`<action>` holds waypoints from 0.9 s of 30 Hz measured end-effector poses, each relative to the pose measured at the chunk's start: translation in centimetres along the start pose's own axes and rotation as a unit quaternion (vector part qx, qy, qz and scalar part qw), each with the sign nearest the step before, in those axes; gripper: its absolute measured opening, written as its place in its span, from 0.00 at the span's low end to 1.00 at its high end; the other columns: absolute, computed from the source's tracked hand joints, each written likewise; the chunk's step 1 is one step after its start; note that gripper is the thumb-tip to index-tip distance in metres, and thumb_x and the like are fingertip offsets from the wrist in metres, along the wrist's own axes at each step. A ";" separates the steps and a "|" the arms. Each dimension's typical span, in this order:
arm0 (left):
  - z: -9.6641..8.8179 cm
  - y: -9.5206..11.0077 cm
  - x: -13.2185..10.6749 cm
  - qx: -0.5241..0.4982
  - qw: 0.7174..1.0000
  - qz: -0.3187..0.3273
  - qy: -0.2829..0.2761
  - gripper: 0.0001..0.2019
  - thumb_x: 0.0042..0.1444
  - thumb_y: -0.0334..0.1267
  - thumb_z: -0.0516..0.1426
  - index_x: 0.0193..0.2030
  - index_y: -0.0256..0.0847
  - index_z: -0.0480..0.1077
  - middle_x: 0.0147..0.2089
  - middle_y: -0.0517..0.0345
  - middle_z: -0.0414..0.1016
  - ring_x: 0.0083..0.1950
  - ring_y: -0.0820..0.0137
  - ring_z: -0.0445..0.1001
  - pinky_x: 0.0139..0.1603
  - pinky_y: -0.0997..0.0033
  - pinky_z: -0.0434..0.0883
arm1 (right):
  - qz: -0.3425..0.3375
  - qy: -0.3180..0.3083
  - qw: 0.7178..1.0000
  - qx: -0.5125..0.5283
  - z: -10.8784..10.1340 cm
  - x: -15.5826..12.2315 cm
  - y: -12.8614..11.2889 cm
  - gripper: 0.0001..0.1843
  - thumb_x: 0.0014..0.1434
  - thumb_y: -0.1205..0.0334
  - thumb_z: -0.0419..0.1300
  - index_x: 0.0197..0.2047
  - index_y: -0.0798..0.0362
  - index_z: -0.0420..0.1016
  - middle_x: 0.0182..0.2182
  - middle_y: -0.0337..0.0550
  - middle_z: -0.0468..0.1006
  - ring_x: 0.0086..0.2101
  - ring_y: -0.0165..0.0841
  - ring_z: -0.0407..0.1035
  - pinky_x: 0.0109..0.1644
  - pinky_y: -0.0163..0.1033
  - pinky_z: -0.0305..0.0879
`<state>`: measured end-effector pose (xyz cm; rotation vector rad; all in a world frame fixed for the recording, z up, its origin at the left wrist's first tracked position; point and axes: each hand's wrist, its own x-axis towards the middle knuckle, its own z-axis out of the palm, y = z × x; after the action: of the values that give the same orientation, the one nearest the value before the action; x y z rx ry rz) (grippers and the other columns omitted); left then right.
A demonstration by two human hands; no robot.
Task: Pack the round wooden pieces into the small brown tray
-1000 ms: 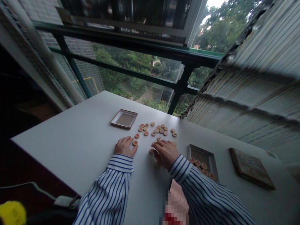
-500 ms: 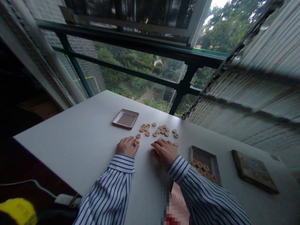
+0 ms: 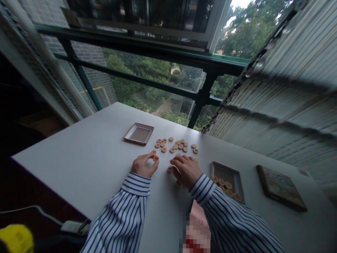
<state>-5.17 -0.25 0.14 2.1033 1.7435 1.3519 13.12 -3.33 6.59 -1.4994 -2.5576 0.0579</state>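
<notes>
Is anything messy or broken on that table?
Nothing looks broken. The round wooden pieces look messy: loose across the white table, some marked, some blank, while others sit together in the open grey box.

White table [image 3: 79, 147], dark green railing [image 3: 204, 94], leafy trees [image 3: 123, 86] outside, grey brick wall [image 3: 92, 58], soft daylight

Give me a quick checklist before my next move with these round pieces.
1. Left hand has a red-marked piece between thumb and fingertip: ok.
2. Right hand has a firm grip: cannot tell; its fingers hide what is beneath.
3. Every loose piece shows its marking: not ok; several plain faces are up in the far cluster.
4. Grey-walled box lies open side up: ok; some pieces sit inside, partly behind the sleeve.
5. Square tray lies apart from the loose pieces: ok.
</notes>
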 end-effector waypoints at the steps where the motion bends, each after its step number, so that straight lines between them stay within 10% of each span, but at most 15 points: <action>1: -0.1 0.3 0.0 -0.011 1.000 -0.003 0.002 0.09 0.44 0.40 0.55 0.33 0.41 0.70 0.32 0.56 0.76 0.34 0.67 0.72 0.39 0.68 0.68 | 0.002 0.003 1.000 0.000 -0.1 -0.1 0.0 0.13 0.56 0.62 0.49 0.44 0.51 0.67 0.41 0.45 0.72 0.42 0.35 0.62 0.41 0.41 0.53; 27: 0.2 4.8 -0.7 -0.198 0.979 -0.010 -0.057 0.13 0.43 0.38 0.58 0.37 0.37 0.70 0.31 0.57 0.74 0.31 0.71 0.72 0.38 0.70 0.71 | 0.053 0.090 0.994 0.032 -2.7 -4.4 2.5 0.14 0.56 0.63 0.51 0.45 0.51 0.68 0.41 0.45 0.73 0.41 0.34 0.65 0.42 0.39 0.57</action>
<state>-1.45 -2.40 2.37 1.8944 1.3166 1.4016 17.84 -6.12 8.40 -1.5402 -2.3129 0.0177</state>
